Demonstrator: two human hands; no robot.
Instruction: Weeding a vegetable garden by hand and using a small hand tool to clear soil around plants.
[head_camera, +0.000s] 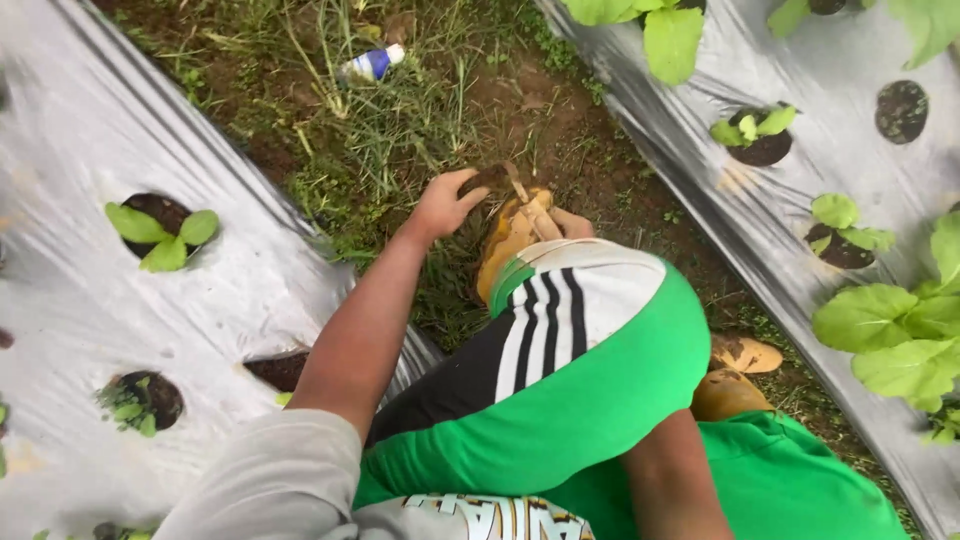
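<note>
Left hand (447, 205) reaches forward, arm extended, fingers curled around dark soil clump (488, 180) at furrow, just above yellow boot (508, 240). Right hand (570, 224) mostly hidden behind knee in green shorts (600, 390); finger state cannot tell. Ground: bare earth, weedy grass (390, 130) between two silver plastic mulch sheets (70, 130) with planting holes, leafy seedlings (160, 235). Small white-and-blue bottle (372, 64) lies in grass, well apart.
</note>
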